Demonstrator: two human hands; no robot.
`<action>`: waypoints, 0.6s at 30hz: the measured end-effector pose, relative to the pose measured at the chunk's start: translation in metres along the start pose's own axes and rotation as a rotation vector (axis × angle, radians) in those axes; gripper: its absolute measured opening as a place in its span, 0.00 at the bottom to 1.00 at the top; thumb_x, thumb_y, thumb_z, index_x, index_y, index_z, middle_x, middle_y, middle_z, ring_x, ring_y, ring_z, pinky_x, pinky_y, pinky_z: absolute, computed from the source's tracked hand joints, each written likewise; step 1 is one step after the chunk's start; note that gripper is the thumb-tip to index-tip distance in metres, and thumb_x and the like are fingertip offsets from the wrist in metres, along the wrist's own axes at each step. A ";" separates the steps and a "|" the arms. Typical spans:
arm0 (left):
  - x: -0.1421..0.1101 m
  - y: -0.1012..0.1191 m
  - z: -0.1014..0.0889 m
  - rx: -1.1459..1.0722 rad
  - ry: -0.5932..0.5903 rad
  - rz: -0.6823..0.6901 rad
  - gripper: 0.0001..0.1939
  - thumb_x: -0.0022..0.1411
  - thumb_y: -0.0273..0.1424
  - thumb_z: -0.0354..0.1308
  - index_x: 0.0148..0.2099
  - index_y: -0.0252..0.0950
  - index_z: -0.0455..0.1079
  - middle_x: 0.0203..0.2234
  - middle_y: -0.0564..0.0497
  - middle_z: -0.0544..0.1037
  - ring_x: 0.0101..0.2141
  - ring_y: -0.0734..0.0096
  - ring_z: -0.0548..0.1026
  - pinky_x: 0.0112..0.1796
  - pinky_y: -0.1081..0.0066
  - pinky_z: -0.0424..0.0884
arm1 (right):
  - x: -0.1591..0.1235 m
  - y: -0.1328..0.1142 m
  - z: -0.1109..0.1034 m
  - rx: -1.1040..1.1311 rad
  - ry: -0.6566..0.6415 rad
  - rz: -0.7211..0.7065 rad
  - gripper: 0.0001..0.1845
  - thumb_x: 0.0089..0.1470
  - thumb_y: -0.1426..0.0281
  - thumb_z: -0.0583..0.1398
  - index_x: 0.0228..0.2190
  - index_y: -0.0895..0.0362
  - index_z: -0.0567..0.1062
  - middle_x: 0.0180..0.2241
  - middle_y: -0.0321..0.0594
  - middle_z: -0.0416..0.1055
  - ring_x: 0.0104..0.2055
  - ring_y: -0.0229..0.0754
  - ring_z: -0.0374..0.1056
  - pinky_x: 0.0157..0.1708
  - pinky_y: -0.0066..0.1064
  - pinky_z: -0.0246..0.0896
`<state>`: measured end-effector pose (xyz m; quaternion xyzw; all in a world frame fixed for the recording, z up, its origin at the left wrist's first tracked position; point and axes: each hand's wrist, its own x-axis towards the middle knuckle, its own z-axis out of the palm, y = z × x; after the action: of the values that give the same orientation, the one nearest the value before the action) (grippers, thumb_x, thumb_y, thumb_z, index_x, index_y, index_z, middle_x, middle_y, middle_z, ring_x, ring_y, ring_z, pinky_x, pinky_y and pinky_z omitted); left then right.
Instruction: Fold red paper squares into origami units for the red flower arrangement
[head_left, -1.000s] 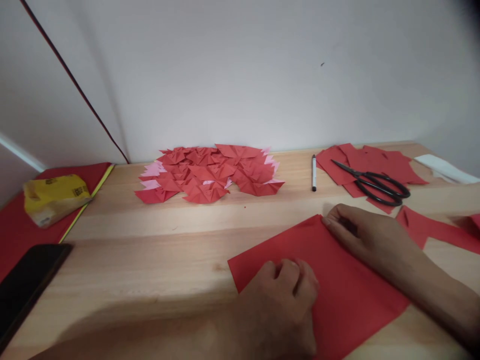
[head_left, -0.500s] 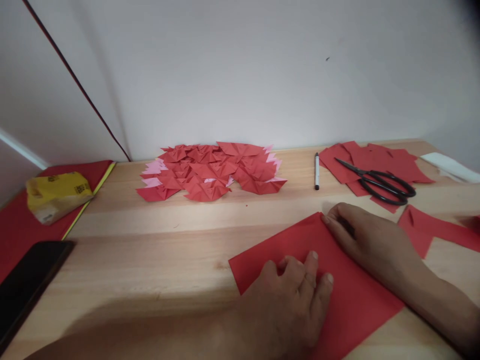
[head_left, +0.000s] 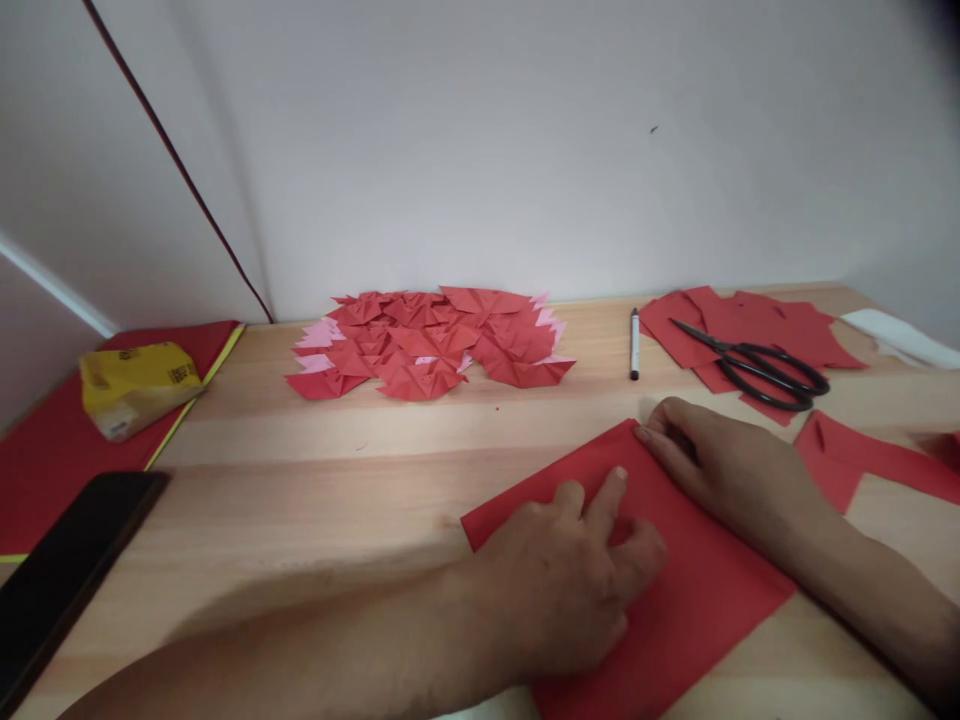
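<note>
lying on the wooden tabletop (head_left: 337,510), the red paper sheet (head_left: 697,620) is right of centre, set diagonally, one corner pointing away toward the wall (head_left: 450,150) and others pointing left and right; its near end runs out of view, so its long axis can't be told. the right hand (head_left: 731,480) pinches the far corner, thumb against curled fingers. the left hand (head_left: 562,590) rests palm down across the sheet, fingers loosely spread, partly bent, gripping nothing.
</note>
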<state>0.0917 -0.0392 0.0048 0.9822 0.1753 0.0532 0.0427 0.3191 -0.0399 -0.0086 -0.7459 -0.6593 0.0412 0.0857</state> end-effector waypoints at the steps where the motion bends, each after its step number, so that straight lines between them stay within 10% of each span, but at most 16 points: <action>1: 0.002 0.000 0.002 -0.008 0.000 -0.026 0.25 0.64 0.35 0.46 0.62 0.35 0.58 0.63 0.33 0.58 0.42 0.53 0.73 0.28 0.65 0.70 | 0.001 -0.001 -0.001 0.011 -0.004 -0.004 0.16 0.59 0.56 0.50 0.27 0.53 0.65 0.23 0.36 0.70 0.23 0.42 0.67 0.20 0.28 0.47; 9: 0.025 -0.005 -0.009 -0.026 -0.198 -0.075 0.37 0.63 0.40 0.47 0.71 0.44 0.39 0.67 0.32 0.47 0.29 0.67 0.74 0.27 0.67 0.66 | 0.002 -0.003 -0.006 0.039 -0.021 -0.014 0.15 0.58 0.56 0.51 0.26 0.53 0.64 0.21 0.36 0.69 0.23 0.42 0.67 0.20 0.28 0.47; 18: 0.027 0.001 -0.019 -0.023 -0.183 -0.160 0.36 0.60 0.40 0.48 0.67 0.29 0.50 0.64 0.26 0.52 0.32 0.63 0.76 0.29 0.65 0.67 | -0.008 0.004 -0.006 0.112 0.081 -0.076 0.14 0.61 0.59 0.51 0.30 0.53 0.69 0.27 0.38 0.74 0.29 0.44 0.70 0.24 0.32 0.59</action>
<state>0.1149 -0.0293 0.0264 0.9653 0.2476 -0.0381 0.0736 0.3226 -0.0490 -0.0039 -0.7155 -0.6796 0.0446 0.1554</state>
